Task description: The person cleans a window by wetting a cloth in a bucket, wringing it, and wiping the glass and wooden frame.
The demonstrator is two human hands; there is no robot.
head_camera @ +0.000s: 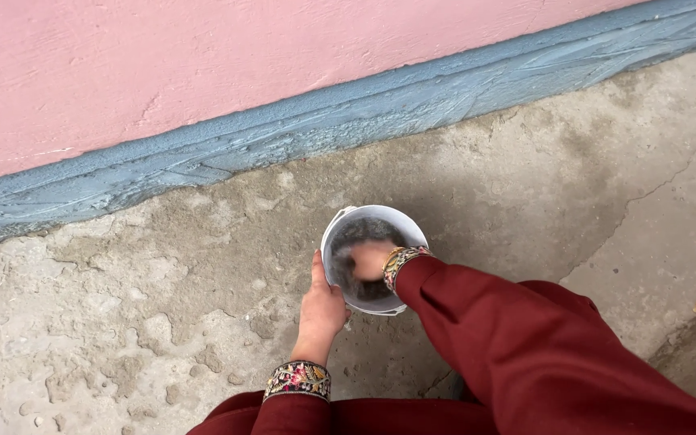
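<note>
The bowl (374,258) is a small, round, pale grey vessel standing upright on the rough concrete ground (163,322), its mouth pointing straight up toward me. Being round, it has no long axis across the ground; its only axis runs vertically through the open mouth. A small lug shows at the far-left edge of its rim and another at the near edge.

My left hand (321,310) rests against the outside of the bowl, on its near-left wall, thumb raised along the rim and the other fingers tucked under the curve out of sight. It touches the bowl, but how far the fingers wrap round it I cannot tell.

My right hand (370,259) is down inside the bowl, on a dark, blurred mass that covers most of the inside. The hand is blurred too and its fingers are lost in that darkness, so I cannot tell whether it is curled around anything or spread flat. A patterned cuff (402,262) at my right wrist lies over the bowl's near-right rim, and a matching cuff sits on my left wrist, nearer to me than the left hand. Both sleeves are dark red.

Beyond both hands, well past the bowl, a grey-blue painted band (324,129) runs along the foot of a pink wall (203,56).
</note>
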